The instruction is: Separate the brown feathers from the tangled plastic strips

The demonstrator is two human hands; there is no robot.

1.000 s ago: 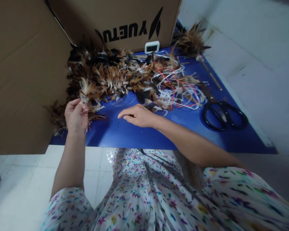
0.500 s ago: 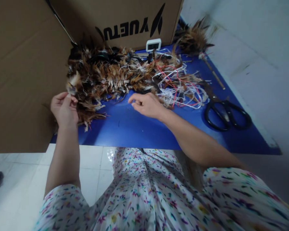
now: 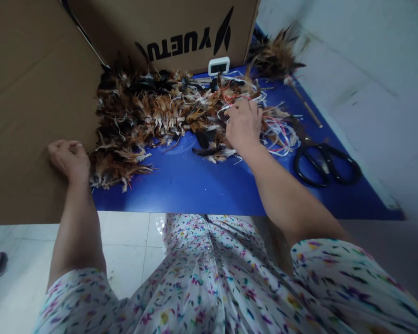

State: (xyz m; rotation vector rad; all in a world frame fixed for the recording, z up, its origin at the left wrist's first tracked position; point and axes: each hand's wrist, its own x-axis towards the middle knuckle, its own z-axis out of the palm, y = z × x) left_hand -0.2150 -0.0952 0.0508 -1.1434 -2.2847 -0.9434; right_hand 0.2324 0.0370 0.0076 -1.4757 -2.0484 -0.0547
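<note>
My left hand (image 3: 69, 160) is against the side of the brown cardboard box (image 3: 28, 116), left of the feathers. Its fingers are loosely bent and apart, with nothing visible in them. Brown and black feathers (image 3: 167, 109) lie in a thick heap along the blue tabletop (image 3: 181, 181). My right hand (image 3: 244, 123) reaches down into a tangle of white and red plastic strings (image 3: 280, 134) at the heap's right end. Its fingers are curled downward, and what they pinch, if anything, is hidden. Dark loose feathers (image 3: 207, 144) lie just left of this hand.
Black-handled scissors (image 3: 327, 164) lie at the right. A feather duster (image 3: 277, 53) with a wooden stick rests at the back right beside the wall (image 3: 362, 83). A small white digital device (image 3: 218, 66) stands before another cardboard box (image 3: 181, 23) with printed lettering.
My left hand has moved left to the box side, and the small feather it pinched no longer shows in it. My right hand has moved right and away from me, onto the strings.
</note>
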